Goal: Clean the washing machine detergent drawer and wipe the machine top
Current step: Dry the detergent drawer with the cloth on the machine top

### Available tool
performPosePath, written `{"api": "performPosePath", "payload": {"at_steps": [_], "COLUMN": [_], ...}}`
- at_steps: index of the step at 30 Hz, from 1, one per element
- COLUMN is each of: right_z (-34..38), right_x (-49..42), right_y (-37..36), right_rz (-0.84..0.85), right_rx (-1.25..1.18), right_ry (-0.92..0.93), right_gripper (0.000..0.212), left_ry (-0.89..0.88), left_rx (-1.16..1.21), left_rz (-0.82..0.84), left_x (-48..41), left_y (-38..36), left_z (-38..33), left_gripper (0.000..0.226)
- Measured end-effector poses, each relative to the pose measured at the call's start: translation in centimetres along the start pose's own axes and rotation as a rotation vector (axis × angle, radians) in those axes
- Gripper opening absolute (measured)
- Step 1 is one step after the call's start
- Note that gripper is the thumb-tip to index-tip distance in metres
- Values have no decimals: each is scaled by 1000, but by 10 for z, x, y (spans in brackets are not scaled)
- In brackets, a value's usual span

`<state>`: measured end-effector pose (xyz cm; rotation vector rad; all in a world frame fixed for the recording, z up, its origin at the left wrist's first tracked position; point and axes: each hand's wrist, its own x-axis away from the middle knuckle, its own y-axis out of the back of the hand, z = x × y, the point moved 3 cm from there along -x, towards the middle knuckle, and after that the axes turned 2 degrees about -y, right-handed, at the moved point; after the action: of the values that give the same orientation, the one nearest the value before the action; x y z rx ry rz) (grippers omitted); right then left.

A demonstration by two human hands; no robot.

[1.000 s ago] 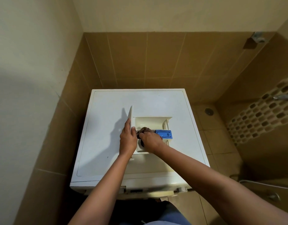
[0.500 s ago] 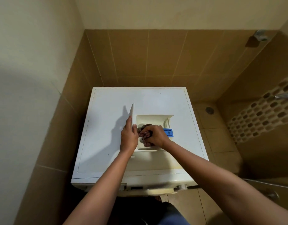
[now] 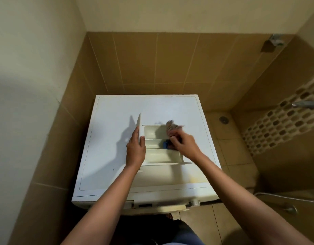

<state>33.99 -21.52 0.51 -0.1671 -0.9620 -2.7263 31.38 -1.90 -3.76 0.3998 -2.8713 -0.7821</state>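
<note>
Cream plastic three-compartment detergent drawer lies on the white washing machine top; left hand grips its upright front panel, right hand pinches a patterned rag at its far-right corner: brace left, work rag into corners.

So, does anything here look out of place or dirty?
Yes: the drawer lies out of its slot, on the washer top, its front panel gripped by the left hand while the right hand holds a cloth to it. A yellowish stain marks the top near its front right.
</note>
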Motion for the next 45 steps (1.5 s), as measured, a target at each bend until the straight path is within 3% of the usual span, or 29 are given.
{"api": "performPosePath", "payload": {"at_steps": [2, 3, 7, 11, 16, 21, 27, 33, 36, 40, 45], "right_z": [-7, -12, -34, -37, -37, -15, -21, -41, -25, -11, -8], "right_x": [-1, -3, -9, -10, 2, 1, 13, 27, 17, 16, 8], "right_y": [-18, -21, -27, -32, -62, -71, -46, -47, -60, -69, -63], "right_rz": [264, 294, 200, -4, 112, 22, 13, -180, -130, -43, 98], "right_rx": [144, 179, 374, 341, 726, 924, 700, 619, 611, 630, 262], "right_ry": [51, 48, 54, -10, 85, 54, 105, 95, 5, 52, 43], "right_gripper": [30, 37, 56, 45, 71, 46, 25, 20, 23, 21, 19], "left_ry": [8, 10, 8, 11, 15, 10, 12, 27, 27, 20, 12], "left_rx": [-11, -10, -16, -15, -19, -13, -20, -4, -8, -1, 10], "left_rz": [3, 6, 0, -5, -22, -36, -15, -9, -19, -17, 0], "left_x": [0, 0, 0, 0, 0, 1, 1, 1, 0, 0, 1], "left_y": [0, 0, 0, -1, -2, -2, -1, -1, -3, -3, -2], "left_z": [1, 0, 0, -1, -2, -1, 0, 2, 3, 1, 2], "left_gripper": [46, 46, 46, 45, 44, 42, 43, 44, 43, 44, 45]}}
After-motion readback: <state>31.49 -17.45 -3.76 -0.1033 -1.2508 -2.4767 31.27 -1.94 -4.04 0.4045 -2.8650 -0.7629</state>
